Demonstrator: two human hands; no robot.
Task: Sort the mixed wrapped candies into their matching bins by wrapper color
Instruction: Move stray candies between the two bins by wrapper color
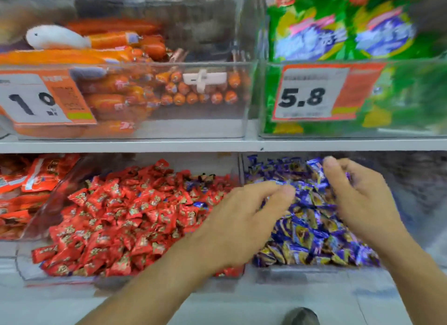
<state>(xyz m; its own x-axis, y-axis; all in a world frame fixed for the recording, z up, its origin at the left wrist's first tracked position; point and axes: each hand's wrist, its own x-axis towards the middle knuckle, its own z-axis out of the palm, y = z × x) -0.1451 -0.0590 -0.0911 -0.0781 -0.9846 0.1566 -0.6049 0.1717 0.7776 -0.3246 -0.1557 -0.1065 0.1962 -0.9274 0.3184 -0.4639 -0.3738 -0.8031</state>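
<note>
Item: blue-wrapped candies (312, 228), heaped in right bin (302, 269); strays among red candies (116, 218) in left bin (58, 276). Judged light, crinkly, slippery; pinch at twisted wrapper ends. Your left hand (244, 218) hovers, fingers loosely curled, empty. Your right hand (355, 199) blurred; hold cannot be told.

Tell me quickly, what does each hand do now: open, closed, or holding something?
Left hand: open, fingers loosely curved, over the bin divider.
Right hand: over the blue candies; motion blur hides whether it pinches one.
</note>
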